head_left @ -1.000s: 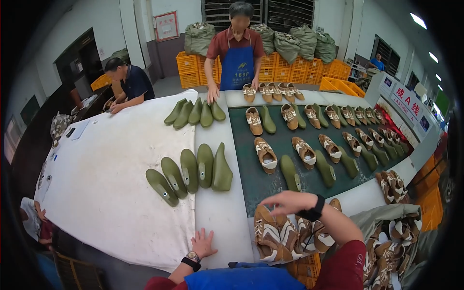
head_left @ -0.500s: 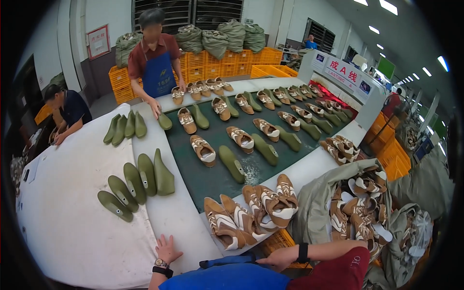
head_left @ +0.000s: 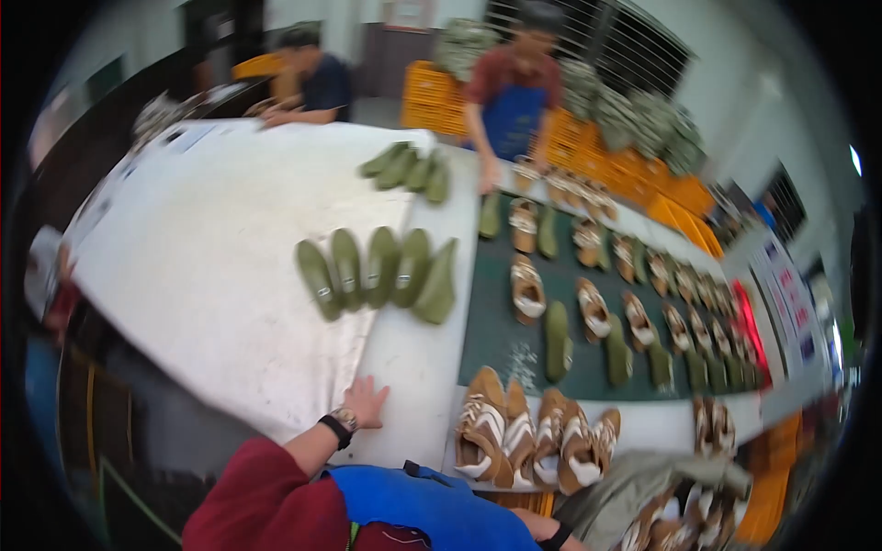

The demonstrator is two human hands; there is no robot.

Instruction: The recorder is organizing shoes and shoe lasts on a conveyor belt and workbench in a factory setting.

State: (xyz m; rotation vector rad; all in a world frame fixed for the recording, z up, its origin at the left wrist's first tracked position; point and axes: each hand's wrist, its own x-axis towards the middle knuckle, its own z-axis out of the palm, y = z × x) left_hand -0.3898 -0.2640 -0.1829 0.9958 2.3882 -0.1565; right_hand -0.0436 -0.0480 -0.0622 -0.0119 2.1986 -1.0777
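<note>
My left hand (head_left: 367,402) lies on the white tabletop (head_left: 404,386), fingers spread, holding nothing. Part of my right hand (head_left: 533,523) shows at the lower edge against my blue apron (head_left: 432,505); its fingers are hidden. Beyond the left hand stands a row of green shoe lasts (head_left: 382,266). To its right, brown and white sneakers (head_left: 482,427) cluster at the table's near edge. A dark green conveyor belt (head_left: 496,340) carries sneakers and lasts set out in rows.
Across the belt a person in a blue apron (head_left: 514,115) has a hand at a last. Another person (head_left: 322,87) leans on the table's far-left edge. More lasts (head_left: 404,170) stand farther back. A sack of sneakers (head_left: 606,491) is at lower right; orange crates (head_left: 427,96) line the wall.
My view has swung left, so the table and belt appear farther right and blurred. My left hand stays spread on the tabletop. The right hand now shows less, near the lower edge.
</note>
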